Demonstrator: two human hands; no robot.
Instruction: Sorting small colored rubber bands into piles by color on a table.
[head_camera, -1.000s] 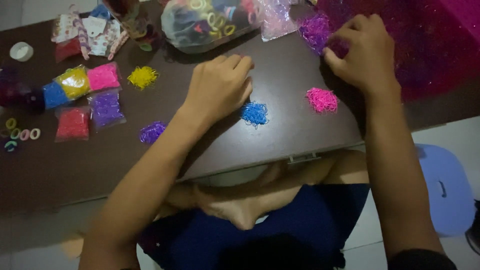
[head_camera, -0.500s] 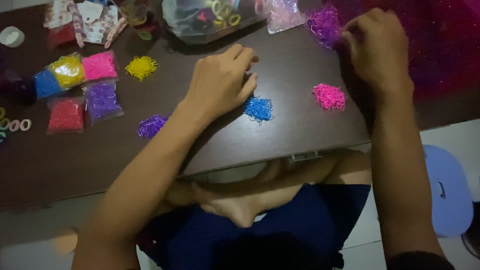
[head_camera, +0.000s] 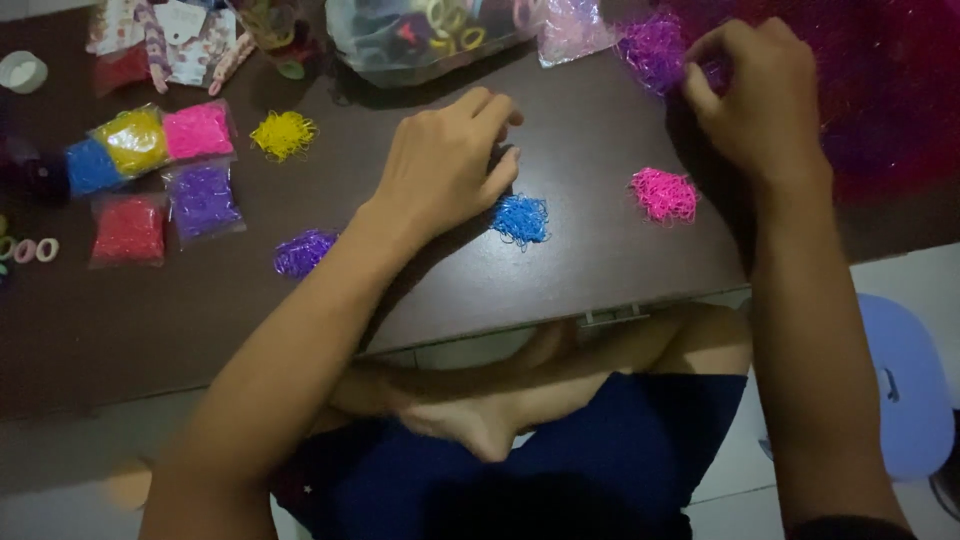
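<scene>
My left hand (head_camera: 445, 165) rests palm down on the dark brown table (head_camera: 600, 270), fingers curled, just left of a blue heap of tiny elastic bands (head_camera: 521, 219). My right hand (head_camera: 757, 98) is at the table's far right, fingertips pinching at a light purple heap of bands (head_camera: 652, 50). A pink heap (head_camera: 664, 194) lies below that hand. A dark purple heap (head_camera: 303, 252) and a yellow heap (head_camera: 283, 133) lie left of my left arm.
Small clear bags of blue, yellow, pink, purple and red bands (head_camera: 150, 175) sit at the left. A large clear bag of hair ties (head_camera: 420, 35) stands at the back. A magenta glittery cloth (head_camera: 880, 90) covers the right. A light blue stool (head_camera: 905, 385) stands below right.
The view has shifted slightly. My right hand has moved up to the light purple heap. My left hand stays by the blue heap.
</scene>
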